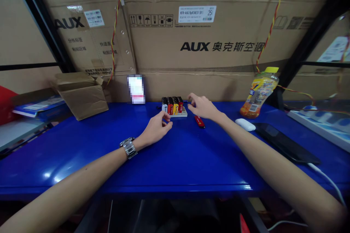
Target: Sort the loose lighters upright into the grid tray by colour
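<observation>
Several lighters (172, 106) with black tops and white, red and yellow bodies stand upright in a small white tray (179, 114). My left hand (156, 128), a metal watch on its wrist, is at the tray's front left corner. Its thumb and curved fingers are apart, with nothing visible between them. To the right of the tray hovers my right hand (204, 107), fingers bent and parted from the thumb, showing nothing held. A single red lighter (199, 121) lies on the blue table (175, 160) just below it.
A cardboard box (82, 96) and a lit phone screen (136, 89) stand at the back left. Rightward are a drink bottle (258, 94), a white earbud case (245, 124), a black phone (284, 142) on a cable and a power strip (322, 125). Large cartons (218, 69) wall the back.
</observation>
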Tool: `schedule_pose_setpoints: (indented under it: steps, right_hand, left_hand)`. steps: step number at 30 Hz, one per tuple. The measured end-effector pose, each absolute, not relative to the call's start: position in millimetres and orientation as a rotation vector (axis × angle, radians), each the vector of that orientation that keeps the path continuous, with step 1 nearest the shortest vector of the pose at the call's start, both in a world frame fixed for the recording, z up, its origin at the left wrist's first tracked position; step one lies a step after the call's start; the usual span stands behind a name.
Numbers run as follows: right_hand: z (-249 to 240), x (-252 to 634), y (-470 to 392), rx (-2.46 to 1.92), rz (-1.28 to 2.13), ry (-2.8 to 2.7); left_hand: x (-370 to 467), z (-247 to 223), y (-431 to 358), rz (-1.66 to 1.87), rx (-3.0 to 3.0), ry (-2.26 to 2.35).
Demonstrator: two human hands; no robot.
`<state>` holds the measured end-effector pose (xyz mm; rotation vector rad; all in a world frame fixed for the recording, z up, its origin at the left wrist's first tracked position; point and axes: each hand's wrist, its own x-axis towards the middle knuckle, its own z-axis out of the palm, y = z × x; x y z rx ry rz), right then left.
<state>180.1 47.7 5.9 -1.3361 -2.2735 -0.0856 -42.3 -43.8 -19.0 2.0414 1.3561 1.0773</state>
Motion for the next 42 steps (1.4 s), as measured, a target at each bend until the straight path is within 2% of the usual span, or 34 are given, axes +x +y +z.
schedule_pose_setpoints:
  steps: [5,9,16,21,26,31,37,42]
  right_hand:
    - [8,202,58,-1.508,0.011,-2.464]
    - [3,206,57,-1.534,0.352,-2.507]
    - [16,181,32,-1.102,1.181,-2.244]
    - [14,157,17,-0.818,1.502,-1.839]
    - [-1,143,9,-0.699,1.649,-1.897]
    - [-5,141,9,-0.667,1.667,-1.948]
    - [-3,143,13,-0.649,1.616,-1.579]
    - [-10,134,7,-0.666,1.638,-1.685]
  left_hand:
    - [-43,-19,-45,1.077,2.047,1.344]
    - [-43,-19,-45,1.091,2.084,1.309]
    - [-42,-18,-46,1.006,2.198,1.272]
    - [-41,-20,-47,1.018,2.266,1.153]
    - [-40,-19,-41,1.326,1.981,1.106]
    - [-41,-20,-34,1.477,1.665,1.110]
    - [-40,-21,-37,1.406,1.615,0.960]
    - [-39,-18,-40,1.379,1.766,1.037]
